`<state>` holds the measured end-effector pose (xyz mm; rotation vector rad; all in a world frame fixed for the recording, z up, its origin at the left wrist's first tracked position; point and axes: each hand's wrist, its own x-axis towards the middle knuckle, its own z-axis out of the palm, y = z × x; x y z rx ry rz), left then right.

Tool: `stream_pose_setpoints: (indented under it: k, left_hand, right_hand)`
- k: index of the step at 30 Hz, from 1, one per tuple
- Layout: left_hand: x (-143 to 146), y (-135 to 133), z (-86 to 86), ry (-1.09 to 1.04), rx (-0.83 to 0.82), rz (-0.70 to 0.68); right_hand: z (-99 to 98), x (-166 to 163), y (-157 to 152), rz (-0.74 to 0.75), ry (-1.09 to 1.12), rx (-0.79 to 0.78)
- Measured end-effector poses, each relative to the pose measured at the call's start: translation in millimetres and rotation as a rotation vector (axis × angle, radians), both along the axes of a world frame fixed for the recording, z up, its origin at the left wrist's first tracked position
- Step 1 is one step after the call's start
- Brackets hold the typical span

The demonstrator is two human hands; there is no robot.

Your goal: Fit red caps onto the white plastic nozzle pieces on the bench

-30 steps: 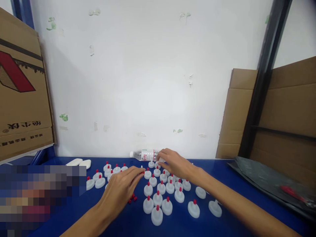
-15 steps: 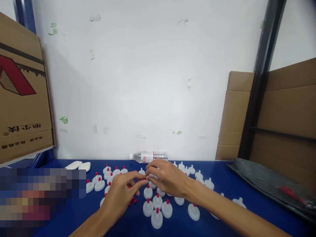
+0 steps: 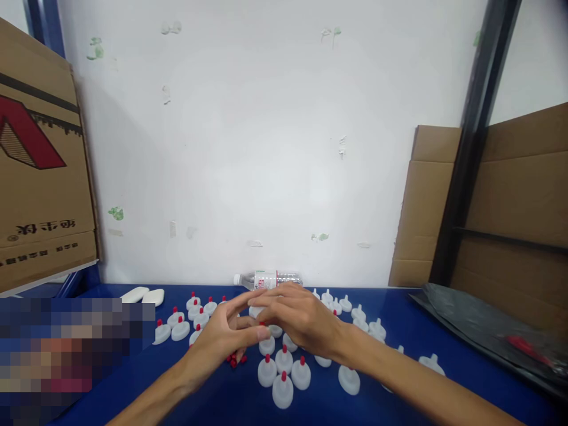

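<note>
In the middle of the table my right hand (image 3: pixel 304 313) has its fingers curled over a white nozzle cap (image 3: pixel 256 310), partly hidden by them. My left hand (image 3: pixel 228 328) is close on the left, thumb and index finger spread apart around that cap, nothing pinched between them. A small pile of red tips (image 3: pixel 234 360) lies just below the left hand. Red-tipped white nozzle caps stand in front of my hands, one nearest me (image 3: pixel 283 391). More red-tipped caps (image 3: pixel 180 330) stand to the left. To the right are white caps with bare spouts (image 3: pixel 377 328).
A clear plastic bottle (image 3: pixel 270 280) lies against the wall behind my hands. Two white oval pieces (image 3: pixel 153 297) lie at the back left. On the right is a dark plastic bag (image 3: pixel 483 331). A printed carton (image 3: pixel 44 195) stands left; cardboard sheets (image 3: pixel 419 207) lean at the right.
My left hand's pinched thumb and index finger have spread apart. The right hand has shifted slightly, and the white cap under it now shows to the left of its fingers.
</note>
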<state>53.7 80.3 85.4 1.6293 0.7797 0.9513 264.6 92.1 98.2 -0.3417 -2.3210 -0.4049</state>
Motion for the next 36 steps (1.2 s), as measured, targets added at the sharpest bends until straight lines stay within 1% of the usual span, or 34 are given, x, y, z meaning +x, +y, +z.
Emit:
stream_pose_setpoints:
  k: [1,3,5,13,17,18,20,22,23,24,25,27,29,32,36]
  left_hand:
    - [0,-1,0.4,0.006,0.01,-0.044]
    - [0,-1,1.3,0.023,0.049,-0.078]
    - [0,-1,2.0,0.048,0.056,-0.081]
    - [-5,-1,3.6,0.089,-0.019,-0.071]
    - [-6,4,3.7,0.102,0.006,-0.122]
    - [-7,6,4.6,0.118,0.033,-0.11]
    - [-11,9,8.8,0.2,0.146,-0.004]
    - [-17,11,15.5,0.369,0.3,0.133]
    - [-20,11,19.0,0.464,0.372,0.169]
    - [-23,11,22.1,0.545,0.423,0.165]
    - [-26,11,24.4,0.609,0.443,0.133]
    - [-30,11,25.9,0.694,0.426,0.046]
    - [-33,11,23.4,0.756,0.38,-0.018]
    - [-35,11,16.3,0.852,0.382,-0.076]
    - [-36,12,9.0,0.881,0.403,-0.081]
  right_hand:
    - [-0.6,-1,-1,-0.003,-0.011,0.015]
    - [-1.7,-4,-4,-0.014,-0.032,0.025]
    - [-2.7,-5,-6,-0.017,-0.031,0.021]
    - [-2.2,-5,-10,-0.01,-0.045,0.044]
    - [4.4,-4,-10,-0.036,-0.052,0.0]
    - [7.0,-3,-9,-0.059,-0.057,-0.016]
    - [12.3,3,-5,-0.158,-0.068,-0.055]
    - [16.2,13,3,-0.302,-0.059,-0.098]
    - [17.2,19,9,-0.379,-0.045,-0.121]
    - [17.3,25,15,-0.452,-0.027,-0.141]
    - [16.6,31,22,-0.522,-0.015,-0.165]
    - [12.8,42,35,-0.652,-0.024,-0.232]
    - [6.9,50,47,-0.745,-0.078,-0.314]
    - [-2.9,57,58,-0.826,-0.184,-0.424]
    - [-12.7,60,62,-0.884,-0.289,-0.514]
